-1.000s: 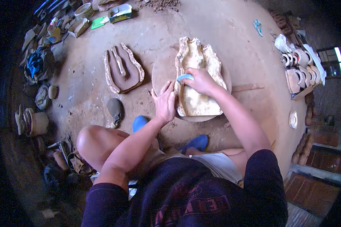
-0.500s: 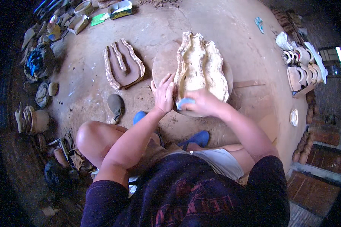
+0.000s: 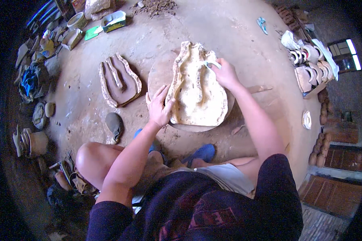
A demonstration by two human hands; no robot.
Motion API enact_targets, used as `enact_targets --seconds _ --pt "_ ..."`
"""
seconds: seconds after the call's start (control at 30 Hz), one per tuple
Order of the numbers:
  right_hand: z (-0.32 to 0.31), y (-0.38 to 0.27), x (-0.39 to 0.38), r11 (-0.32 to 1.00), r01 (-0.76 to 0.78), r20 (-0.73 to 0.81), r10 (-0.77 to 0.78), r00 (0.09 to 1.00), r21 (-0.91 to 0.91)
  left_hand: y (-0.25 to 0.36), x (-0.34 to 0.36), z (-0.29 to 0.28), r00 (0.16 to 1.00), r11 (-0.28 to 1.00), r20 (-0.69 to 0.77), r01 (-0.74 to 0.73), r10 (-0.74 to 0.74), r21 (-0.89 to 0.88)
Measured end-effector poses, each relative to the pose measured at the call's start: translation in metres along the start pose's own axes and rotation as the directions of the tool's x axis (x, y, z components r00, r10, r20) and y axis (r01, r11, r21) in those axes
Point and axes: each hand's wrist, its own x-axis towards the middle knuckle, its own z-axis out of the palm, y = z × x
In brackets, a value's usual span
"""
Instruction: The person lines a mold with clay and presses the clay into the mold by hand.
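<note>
A large pale plaster mould [image 3: 197,90] with a hollowed inside lies on a round board [image 3: 159,74] on the dusty floor. My left hand [image 3: 159,106] rests flat against the mould's near left edge, fingers spread. My right hand [image 3: 225,74] is over the mould's far right part and grips a small pale blue scraper [image 3: 211,63] that touches the inner surface. My knees and blue sandals [image 3: 203,152] are just below the board.
A brown clay mould half [image 3: 118,80] lies to the left, with a grey stone [image 3: 114,124] near it. Tools, tubs and rags crowd the left edge. Stacked pale clay pieces [image 3: 309,60] sit at the right beside brick steps.
My right hand has moved with the scraper from the mould's near edge up to its far right part. My left hand has stayed on the left edge.
</note>
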Motion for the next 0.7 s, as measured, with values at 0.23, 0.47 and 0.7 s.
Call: enact_targets --seconds 0.23,0.47,0.7 --pt "0.011 0.004 0.027 0.973 0.184 0.083 -0.174 0.981 -0.136 -0.003 0.008 -0.005 0.999 1.000 0.013 -0.029 0.030 -0.010" --pt "0.012 0.003 -0.013 0.966 0.241 0.238 -0.213 0.947 -0.092 -0.002 0.015 -0.009 0.998 0.998 0.031 -0.052 0.053 -0.028" --pt "0.005 -0.009 -0.002 0.999 -0.038 0.592 0.010 0.806 0.035 -0.005 0.014 -0.013 0.999 0.999 0.005 -0.052 0.052 -0.003"
